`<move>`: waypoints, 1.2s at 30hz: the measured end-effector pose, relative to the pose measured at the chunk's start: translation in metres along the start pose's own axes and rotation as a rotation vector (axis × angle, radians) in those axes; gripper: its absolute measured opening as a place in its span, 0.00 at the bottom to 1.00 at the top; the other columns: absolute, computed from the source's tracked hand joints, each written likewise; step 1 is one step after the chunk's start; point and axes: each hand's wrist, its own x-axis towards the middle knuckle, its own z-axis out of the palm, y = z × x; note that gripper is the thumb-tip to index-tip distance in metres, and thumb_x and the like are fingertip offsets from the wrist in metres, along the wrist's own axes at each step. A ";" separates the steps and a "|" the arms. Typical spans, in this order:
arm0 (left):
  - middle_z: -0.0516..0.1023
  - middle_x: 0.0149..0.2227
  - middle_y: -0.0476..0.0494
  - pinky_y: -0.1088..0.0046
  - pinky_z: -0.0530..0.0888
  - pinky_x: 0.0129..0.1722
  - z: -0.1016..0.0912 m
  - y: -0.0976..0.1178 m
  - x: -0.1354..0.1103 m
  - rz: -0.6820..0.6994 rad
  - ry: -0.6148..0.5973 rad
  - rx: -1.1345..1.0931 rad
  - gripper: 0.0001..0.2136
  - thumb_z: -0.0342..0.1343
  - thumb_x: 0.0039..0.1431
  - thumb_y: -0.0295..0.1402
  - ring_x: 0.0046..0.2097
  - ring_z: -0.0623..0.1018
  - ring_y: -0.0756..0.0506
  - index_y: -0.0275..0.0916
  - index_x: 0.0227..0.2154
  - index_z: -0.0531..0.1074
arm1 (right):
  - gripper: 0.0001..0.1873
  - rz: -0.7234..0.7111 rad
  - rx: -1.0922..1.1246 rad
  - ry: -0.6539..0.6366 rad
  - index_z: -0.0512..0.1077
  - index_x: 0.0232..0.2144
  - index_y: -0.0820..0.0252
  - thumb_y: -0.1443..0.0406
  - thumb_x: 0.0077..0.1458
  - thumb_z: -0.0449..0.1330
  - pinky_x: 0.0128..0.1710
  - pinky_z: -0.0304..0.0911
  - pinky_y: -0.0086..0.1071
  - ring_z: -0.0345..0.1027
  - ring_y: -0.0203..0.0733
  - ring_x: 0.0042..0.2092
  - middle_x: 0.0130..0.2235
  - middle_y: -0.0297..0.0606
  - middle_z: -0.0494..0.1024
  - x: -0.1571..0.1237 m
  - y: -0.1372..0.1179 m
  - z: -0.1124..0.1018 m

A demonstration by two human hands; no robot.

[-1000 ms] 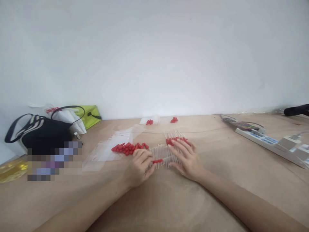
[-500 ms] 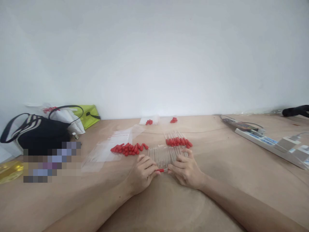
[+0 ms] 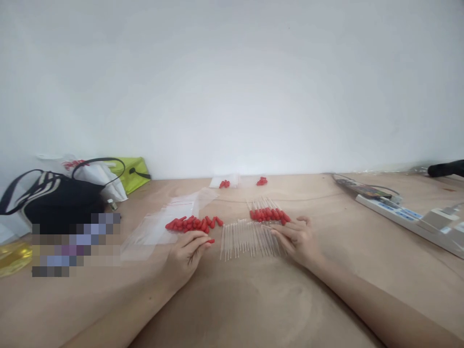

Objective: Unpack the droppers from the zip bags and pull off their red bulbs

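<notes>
My left hand [image 3: 189, 252] pinches a red rubber dropper bulb [image 3: 211, 240], whose end pokes out past the fingertips. It is just in front of a heap of loose red bulbs [image 3: 190, 224]. To the right, my right hand [image 3: 299, 239] has its fingertips closed at the top of a row of thin clear glass tubes [image 3: 241, 239]; a faint tube seems to lie between them. Directly behind that row lie several glass droppers [image 3: 268, 213] fitted with red bulbs, their tubes pointing away from me.
Clear plastic bags [image 3: 155, 237] lie under and left of the loose bulbs. Two small groups of red bulbs [image 3: 224, 183] are near the wall. A black bag [image 3: 65, 203] and a green bag [image 3: 134, 174] stand left; a power strip [image 3: 395, 212] with chargers sits right.
My hands, earlier together over a red bulb and a glass tube, have parted. The left moved left towards the bulb heap; the right moved right and slightly away, up the tube row.
</notes>
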 end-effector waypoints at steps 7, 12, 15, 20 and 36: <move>0.70 0.32 0.44 0.72 0.70 0.35 -0.009 -0.029 0.009 -0.341 0.075 0.171 0.13 0.44 0.56 0.36 0.33 0.72 0.48 0.37 0.36 0.71 | 0.13 0.087 -0.150 -0.067 0.74 0.35 0.57 0.68 0.55 0.49 0.35 0.44 0.32 0.63 0.32 0.26 0.24 0.33 0.75 0.005 -0.006 0.009; 0.73 0.30 0.46 0.72 0.70 0.31 -0.018 -0.052 0.013 -0.554 0.082 0.240 0.14 0.47 0.52 0.40 0.30 0.72 0.47 0.37 0.37 0.68 | 0.13 0.031 -0.220 -0.039 0.74 0.31 0.57 0.68 0.54 0.49 0.35 0.43 0.33 0.62 0.33 0.27 0.22 0.33 0.74 0.004 -0.008 0.010; 0.74 0.30 0.45 0.70 0.69 0.34 -0.015 -0.061 0.013 -0.571 0.031 0.274 0.15 0.48 0.50 0.42 0.33 0.72 0.45 0.38 0.36 0.68 | 0.13 0.001 -0.237 -0.067 0.73 0.30 0.56 0.68 0.54 0.49 0.35 0.42 0.34 0.62 0.34 0.28 0.23 0.33 0.73 0.005 -0.012 0.013; 0.75 0.31 0.45 0.68 0.68 0.36 -0.009 -0.067 0.011 -0.620 -0.021 0.278 0.17 0.50 0.49 0.44 0.34 0.73 0.44 0.38 0.36 0.69 | 0.12 -0.005 -0.212 -0.140 0.73 0.32 0.56 0.63 0.55 0.49 0.36 0.43 0.35 0.61 0.36 0.31 0.25 0.34 0.72 0.004 -0.018 0.013; 0.73 0.35 0.44 0.64 0.61 0.40 0.015 -0.010 0.041 -0.226 -0.110 0.331 0.08 0.51 0.52 0.37 0.40 0.69 0.43 0.41 0.26 0.72 | 0.24 0.269 -0.095 -0.116 0.70 0.20 0.58 0.60 0.60 0.40 0.35 0.46 0.33 0.62 0.35 0.32 0.28 0.34 0.70 0.001 -0.007 0.004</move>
